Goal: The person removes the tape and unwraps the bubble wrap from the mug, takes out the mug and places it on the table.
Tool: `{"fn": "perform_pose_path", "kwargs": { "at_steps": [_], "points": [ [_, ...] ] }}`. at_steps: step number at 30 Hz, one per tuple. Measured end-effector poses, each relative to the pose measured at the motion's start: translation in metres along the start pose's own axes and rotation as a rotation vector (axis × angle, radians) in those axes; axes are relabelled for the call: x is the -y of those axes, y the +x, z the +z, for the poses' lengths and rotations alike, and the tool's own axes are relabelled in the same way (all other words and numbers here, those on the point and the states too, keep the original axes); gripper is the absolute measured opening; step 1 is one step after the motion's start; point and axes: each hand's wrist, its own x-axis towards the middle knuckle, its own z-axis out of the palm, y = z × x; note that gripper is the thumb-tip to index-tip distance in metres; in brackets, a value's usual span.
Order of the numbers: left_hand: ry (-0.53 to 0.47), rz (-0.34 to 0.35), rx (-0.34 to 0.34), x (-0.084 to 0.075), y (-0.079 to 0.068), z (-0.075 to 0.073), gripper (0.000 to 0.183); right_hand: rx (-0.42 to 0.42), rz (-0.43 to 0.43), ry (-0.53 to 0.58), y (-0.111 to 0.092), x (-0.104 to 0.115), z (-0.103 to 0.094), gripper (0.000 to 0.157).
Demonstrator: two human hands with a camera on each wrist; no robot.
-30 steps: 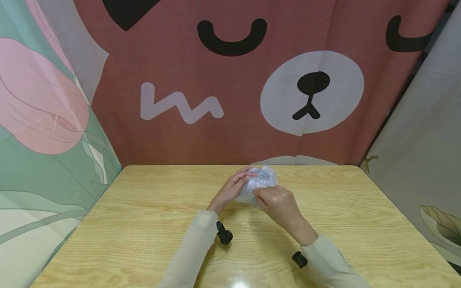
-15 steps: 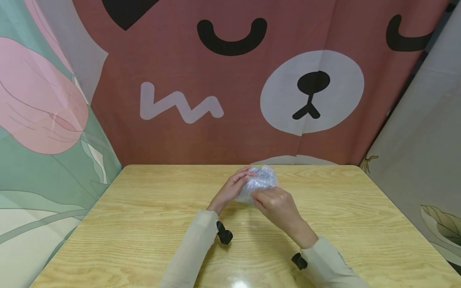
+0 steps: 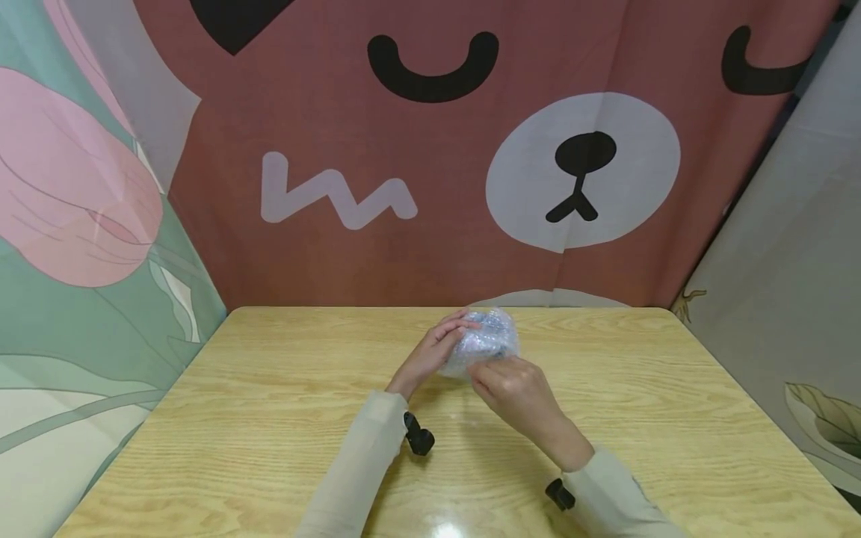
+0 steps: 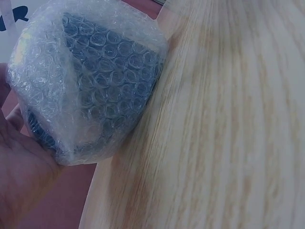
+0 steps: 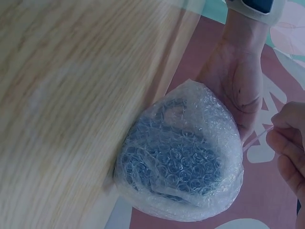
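Bubble-wrapped bundle (image 3: 489, 336) on tabletop (image 3: 269, 418), nr far edge. L hand (image 3: 433, 353): fingers extended agst bundle's L side, grip apart. R hand (image 3: 514, 390): knuckles up, grip pinched tog. on clear strip (image 5: 259, 138).

Wood-grain surface (image 3: 235, 418) with rounded far corners and a bright glare spot (image 3: 447, 530). Behind it hangs red-brown fabric (image 3: 323, 261) with a cartoon animal face (image 3: 525, 172); at left, green fabric (image 3: 74, 325) with a pink flower (image 3: 81, 187); at right, greyish fabric (image 3: 773, 261) with leaf motifs (image 3: 834, 418).
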Motion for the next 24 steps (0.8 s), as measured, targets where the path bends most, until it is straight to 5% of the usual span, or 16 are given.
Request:
{"fn": "perform_pose_path", "kwargs": {
  "at_steps": [4, 12, 24],
  "points": [
    [0.004, 0.006, -0.015, 0.001, 0.000, 0.000, 0.030, 0.009, -0.001, 0.012, -0.001, 0.002, 0.000, 0.013],
    [0.004, 0.006, -0.042, 0.032, 0.009, -0.001, 0.031, 0.034, -0.015, 0.029, -0.004, 0.003, 0.001, 0.010],
    [0.015, -0.001, -0.065, 0.033, 0.008, 0.000, 0.031, 0.020, -0.031, 0.005, -0.002, 0.005, 0.000, 0.020]
  ]
}}
